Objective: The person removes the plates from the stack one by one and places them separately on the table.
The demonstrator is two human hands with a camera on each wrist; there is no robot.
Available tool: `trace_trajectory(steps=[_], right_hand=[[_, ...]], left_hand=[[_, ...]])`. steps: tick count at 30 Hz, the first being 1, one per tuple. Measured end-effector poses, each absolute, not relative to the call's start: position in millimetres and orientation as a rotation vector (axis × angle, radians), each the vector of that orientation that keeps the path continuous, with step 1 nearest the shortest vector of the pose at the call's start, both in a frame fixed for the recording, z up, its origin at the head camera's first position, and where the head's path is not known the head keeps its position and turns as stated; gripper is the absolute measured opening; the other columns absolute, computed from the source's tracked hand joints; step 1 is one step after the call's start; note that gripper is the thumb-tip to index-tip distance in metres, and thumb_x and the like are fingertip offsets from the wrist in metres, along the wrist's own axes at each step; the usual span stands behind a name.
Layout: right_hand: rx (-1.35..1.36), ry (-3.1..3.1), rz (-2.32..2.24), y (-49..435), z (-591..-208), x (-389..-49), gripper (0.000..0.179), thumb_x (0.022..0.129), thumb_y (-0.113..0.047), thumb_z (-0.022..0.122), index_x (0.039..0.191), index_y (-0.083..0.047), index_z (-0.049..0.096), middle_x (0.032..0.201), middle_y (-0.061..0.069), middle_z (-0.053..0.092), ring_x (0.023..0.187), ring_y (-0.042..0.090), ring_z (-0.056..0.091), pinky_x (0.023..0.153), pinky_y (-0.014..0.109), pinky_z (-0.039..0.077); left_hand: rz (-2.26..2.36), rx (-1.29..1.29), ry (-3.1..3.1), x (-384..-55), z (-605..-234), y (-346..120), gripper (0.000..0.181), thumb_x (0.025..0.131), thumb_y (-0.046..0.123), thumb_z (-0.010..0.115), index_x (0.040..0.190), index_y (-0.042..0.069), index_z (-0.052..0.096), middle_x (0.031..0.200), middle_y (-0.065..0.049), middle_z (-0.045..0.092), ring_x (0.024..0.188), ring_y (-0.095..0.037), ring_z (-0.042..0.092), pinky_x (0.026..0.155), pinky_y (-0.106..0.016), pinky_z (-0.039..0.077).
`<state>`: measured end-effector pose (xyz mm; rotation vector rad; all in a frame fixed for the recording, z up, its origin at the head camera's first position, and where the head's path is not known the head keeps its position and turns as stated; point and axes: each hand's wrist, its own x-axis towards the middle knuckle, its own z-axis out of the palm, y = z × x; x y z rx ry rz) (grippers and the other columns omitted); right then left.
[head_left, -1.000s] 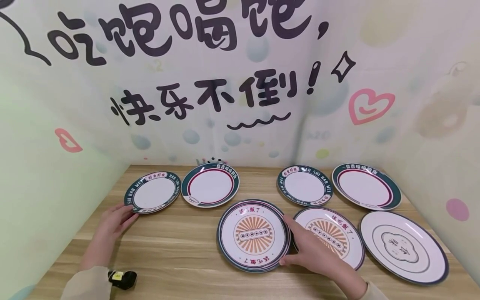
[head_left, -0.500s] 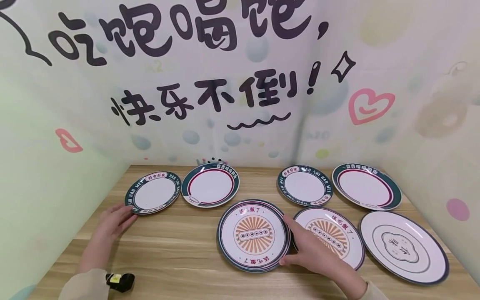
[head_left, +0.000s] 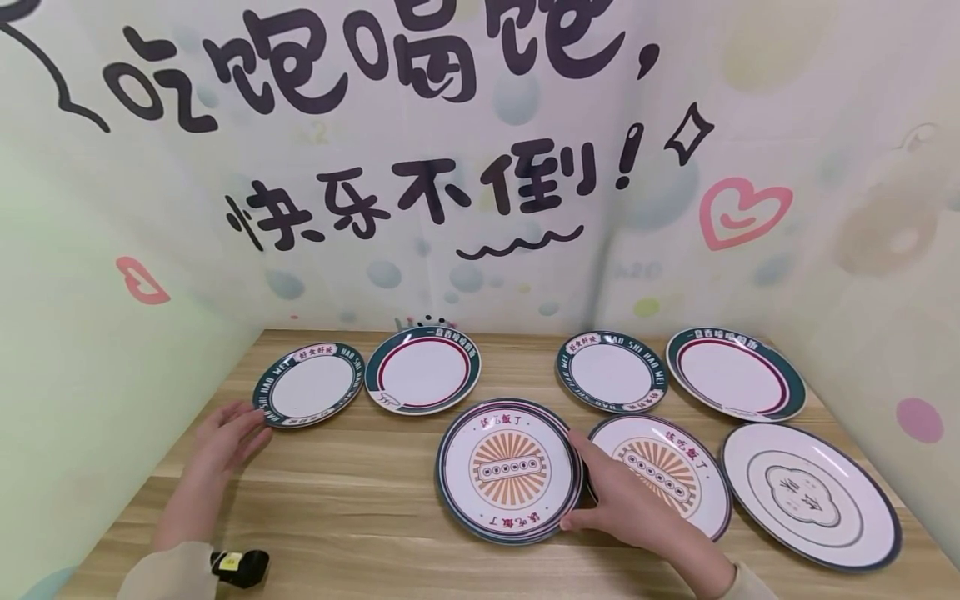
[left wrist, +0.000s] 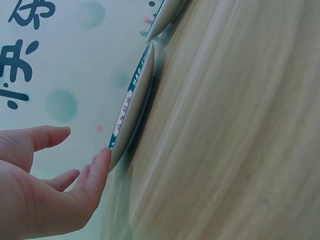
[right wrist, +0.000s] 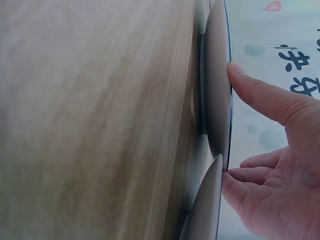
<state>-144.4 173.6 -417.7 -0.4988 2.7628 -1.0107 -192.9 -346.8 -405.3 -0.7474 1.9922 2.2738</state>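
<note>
In the head view, my left hand (head_left: 223, 442) is at the near-left rim of a small green-rimmed plate (head_left: 311, 383). The left wrist view shows one fingertip at that plate's edge (left wrist: 132, 107), with the thumb raised apart from it. My right hand (head_left: 626, 504) touches the right rim of a white plate with an orange sunburst (head_left: 510, 471). Its thumb (right wrist: 247, 80) lies nearly straight against the rim in the right wrist view, while the other fingertips meet the rim further along. A matching sunburst plate (head_left: 697, 467) is partly hidden behind this hand.
A green plate with a red ring (head_left: 423, 371) stands beside the small left one. Similar green plates, one small (head_left: 611, 371) and one large (head_left: 735, 371), lie at the back right. A blue-rimmed plate (head_left: 810, 496) lies far right. The patterned wall (head_left: 420, 283) closes off the table's back.
The whole scene shifts slightly to the right as the head view turns a little. Both hands keep their places at the plates.
</note>
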Motion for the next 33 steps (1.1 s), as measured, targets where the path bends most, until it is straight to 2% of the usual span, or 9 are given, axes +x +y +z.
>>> trace_trajectory(steps=[4, 8, 10, 12, 15, 17, 19, 25, 33], right_hand=[[-0.498, 2.769, -1.007, 174, -418, -144, 0.111, 0.069, -0.032, 0.091, 0.155, 0.001, 0.029, 0.158, 0.022, 0.036, 0.146, 0.037, 0.036, 0.119, 0.051, 0.031], [-0.495, 2.765, -1.006, 174, -418, -144, 0.11, 0.069, -0.032, 0.091, 0.155, 0.001, 0.029, 0.158, 0.022, 0.037, 0.146, 0.037, 0.037, 0.119, 0.051, 0.032], [-0.492, 2.762, -1.009, 174, -419, -144, 0.11, 0.069, -0.032, 0.091, 0.155, 0.0, 0.029, 0.158, 0.022, 0.037, 0.146, 0.036, 0.037, 0.119, 0.05, 0.032], [-0.496, 2.763, -1.01, 174, -419, -144, 0.11, 0.069, -0.032, 0.09, 0.155, 0.0, 0.029, 0.158, 0.022, 0.037, 0.146, 0.036, 0.037, 0.119, 0.051, 0.032], [-0.501, 2.767, -1.01, 174, -419, -144, 0.11, 0.069, -0.031, 0.091, 0.155, 0.001, 0.029, 0.157, 0.022, 0.037, 0.146, 0.037, 0.037, 0.119, 0.051, 0.032], [-0.503, 2.769, -1.009, 174, -419, -144, 0.11, 0.069, -0.031, 0.091, 0.155, 0.001, 0.029, 0.157, 0.023, 0.037, 0.146, 0.037, 0.037, 0.119, 0.051, 0.032], [-0.503, 2.77, -1.008, 174, -419, -144, 0.11, 0.069, -0.031, 0.091, 0.155, 0.001, 0.029, 0.157, 0.022, 0.037, 0.146, 0.037, 0.037, 0.119, 0.051, 0.032], [-0.498, 2.77, -1.006, 174, -419, -144, 0.111, 0.069, -0.033, 0.09, 0.155, 0.001, 0.029, 0.158, 0.022, 0.036, 0.146, 0.037, 0.036, 0.119, 0.051, 0.031], [-0.497, 2.773, -1.001, 174, -418, -143, 0.112, 0.068, -0.033, 0.091, 0.155, 0.001, 0.029, 0.158, 0.023, 0.036, 0.146, 0.038, 0.037, 0.119, 0.051, 0.031]], left_hand=[[2.269, -0.713, 1.99, -192, -404, -344, 0.086, 0.1, 0.008, 0.057, 0.161, 0.012, -0.003, 0.123, 0.011, 0.044, 0.091, 0.008, 0.062, 0.093, -0.018, 0.056], [2.235, -0.648, 2.028, -193, -405, -338, 0.085, 0.1, 0.009, 0.057, 0.16, 0.009, -0.003, 0.119, 0.012, 0.046, 0.091, 0.008, 0.062, 0.093, -0.018, 0.055], [2.215, -0.625, 2.046, -194, -405, -335, 0.085, 0.1, 0.01, 0.058, 0.161, 0.009, -0.002, 0.124, 0.008, 0.047, 0.09, 0.008, 0.062, 0.092, -0.018, 0.056], [2.193, -0.603, 2.069, -195, -405, -331, 0.084, 0.1, 0.01, 0.058, 0.161, 0.008, 0.0, 0.138, -0.003, 0.045, 0.09, 0.009, 0.061, 0.092, -0.018, 0.056], [2.15, -0.567, 2.109, -197, -405, -324, 0.081, 0.101, 0.011, 0.056, 0.161, 0.007, 0.001, 0.159, -0.018, 0.029, 0.088, 0.01, 0.061, 0.092, -0.018, 0.056], [2.116, -0.534, 2.139, -197, -405, -319, 0.079, 0.101, 0.011, 0.054, 0.16, 0.006, 0.002, 0.165, -0.021, 0.016, 0.088, 0.011, 0.06, 0.091, -0.018, 0.056], [2.094, -0.504, 2.153, -197, -405, -314, 0.077, 0.102, 0.011, 0.053, 0.16, 0.005, 0.003, 0.166, -0.023, 0.013, 0.087, 0.012, 0.06, 0.091, -0.018, 0.056], [2.073, -0.438, 2.144, -197, -405, -296, 0.072, 0.103, 0.01, 0.05, 0.16, 0.002, 0.006, 0.165, -0.025, 0.014, 0.09, 0.011, 0.06, 0.092, -0.019, 0.056], [2.0, -0.367, 2.197, -196, -407, -274, 0.069, 0.102, 0.014, 0.055, 0.158, 0.0, 0.016, 0.162, -0.025, 0.024, 0.093, 0.01, 0.061, 0.096, -0.023, 0.056]])
